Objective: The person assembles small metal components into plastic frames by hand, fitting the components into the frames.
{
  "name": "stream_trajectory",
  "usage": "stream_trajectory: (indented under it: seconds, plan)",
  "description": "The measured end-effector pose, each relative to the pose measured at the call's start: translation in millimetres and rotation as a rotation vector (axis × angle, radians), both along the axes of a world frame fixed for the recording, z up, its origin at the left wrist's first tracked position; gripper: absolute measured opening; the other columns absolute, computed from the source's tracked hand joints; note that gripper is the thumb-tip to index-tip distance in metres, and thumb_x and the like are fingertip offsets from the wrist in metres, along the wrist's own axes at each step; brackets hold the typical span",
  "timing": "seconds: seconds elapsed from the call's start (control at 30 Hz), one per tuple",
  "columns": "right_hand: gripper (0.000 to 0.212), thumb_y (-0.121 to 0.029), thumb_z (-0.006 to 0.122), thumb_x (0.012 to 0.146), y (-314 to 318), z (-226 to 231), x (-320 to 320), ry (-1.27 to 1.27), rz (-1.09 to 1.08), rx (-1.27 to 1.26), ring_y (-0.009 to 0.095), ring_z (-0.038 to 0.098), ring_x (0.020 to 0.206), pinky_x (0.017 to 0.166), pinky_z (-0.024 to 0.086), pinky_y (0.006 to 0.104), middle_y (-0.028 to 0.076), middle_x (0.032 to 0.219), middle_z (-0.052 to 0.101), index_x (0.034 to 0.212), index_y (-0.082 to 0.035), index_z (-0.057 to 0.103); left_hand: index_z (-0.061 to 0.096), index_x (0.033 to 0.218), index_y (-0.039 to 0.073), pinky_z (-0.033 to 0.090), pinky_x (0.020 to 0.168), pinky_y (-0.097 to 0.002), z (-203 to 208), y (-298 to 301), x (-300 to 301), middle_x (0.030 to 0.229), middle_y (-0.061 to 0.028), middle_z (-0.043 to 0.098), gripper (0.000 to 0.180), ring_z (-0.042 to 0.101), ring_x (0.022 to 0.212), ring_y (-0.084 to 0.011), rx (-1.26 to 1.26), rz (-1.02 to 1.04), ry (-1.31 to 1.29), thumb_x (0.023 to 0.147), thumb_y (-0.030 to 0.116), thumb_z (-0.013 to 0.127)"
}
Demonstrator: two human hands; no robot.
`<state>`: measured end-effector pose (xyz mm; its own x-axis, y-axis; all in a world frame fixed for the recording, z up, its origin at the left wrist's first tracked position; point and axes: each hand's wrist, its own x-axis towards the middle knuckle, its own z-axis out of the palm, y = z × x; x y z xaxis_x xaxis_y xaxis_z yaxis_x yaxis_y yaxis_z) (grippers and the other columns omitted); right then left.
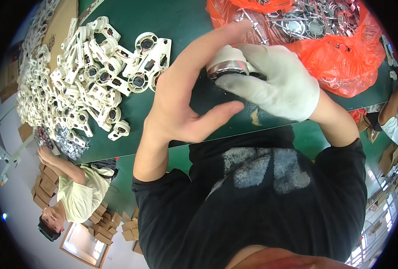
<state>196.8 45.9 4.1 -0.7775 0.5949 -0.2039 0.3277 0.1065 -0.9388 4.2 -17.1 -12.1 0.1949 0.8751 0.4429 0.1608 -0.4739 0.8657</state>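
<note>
Along the tan cardboard (pixel 63 31) at the upper left we see a few large dark characters, turned sideways and seen at a slant. On the front of the black shirt (pixel 252 210) we find pale grey patches, and we cannot tell whether they are a worn print or smears.

The white round part (pixel 225 54) with its shiny metal band (pixel 235 68) is above the green table (pixel 185 22), in the gloved right hand (pixel 277 83). We see its fingers and thumb closed around the part, pinching it from the far and near sides; the glove hides much of that end. The bare left hand (pixel 176 107) arches beside it, thumb and fingers spread wide apart. Its fingers line up one behind another, so we cannot count them, nor tell whether they touch the part's far edge. Their tips come near a slim metal piece (pixel 254 28) by the red plastic bag (pixel 346 67).

Thin red film partly covers the metal rings (pixel 315 20) in that bag, and the picture's upper edge cuts them off. To our left, cream housings (pixel 96 71) overlap in a heap that blurs toward the dark rim. At the far right, a co-worker's sleeve (pixel 391 130) is cut off.
</note>
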Motion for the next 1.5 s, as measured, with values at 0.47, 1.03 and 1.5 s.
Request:
stream_trajectory:
  seconds: [0.47, 1.03, 1.5]
  plan:
    - [0.023, -0.032, 0.076, 0.089, -11, -5, -1, 0.053, -0.122, 0.586, 0.027, 0.071, 0.064, 0.057, 0.056, 0.0365, 0.008, 0.069, 0.069, 0.101, -0.012, 0.073, 0.078, 0.112, 0.001, 0.057, 0.089, -0.0320, 7, 7, -11, 0.109, -0.0135, 0.076, 0.039, 0.073, 0.100, -0.0231, -0.155, -0.004, -0.118, 0.074, 0.004, 0.085]
    - [0.032, -0.027, 0.071, 0.092, -6, -5, 0, -0.059, -0.167, 0.517, 0.027, 0.074, 0.086, 0.074, 0.059, 0.0367, 0.009, 0.091, 0.074, 0.118, -0.008, 0.069, 0.071, 0.124, 0.006, 0.052, 0.079, -0.0294, 47, 55, -102, 0.099, -0.0053, 0.074, 0.040, 0.065, 0.087, -0.0136, -0.438, 0.366, 0.845, 0.092, 0.029, 0.077]
    - [0.048, -0.021, 0.079, 0.086, -1, -19, -6, 0.206, -0.238, 0.691, 0.032, 0.068, 0.104, 0.087, 0.057, 0.0418, 0.013, 0.112, 0.068, 0.127, -0.007, 0.059, 0.070, 0.105, 0.003, 0.051, 0.069, -0.0258, 74, 33, -48, 0.090, -0.0052, 0.073, 0.019, 0.067, 0.076, -0.0112, -0.124, 0.686, 0.596, 0.090, 0.012, 0.078]
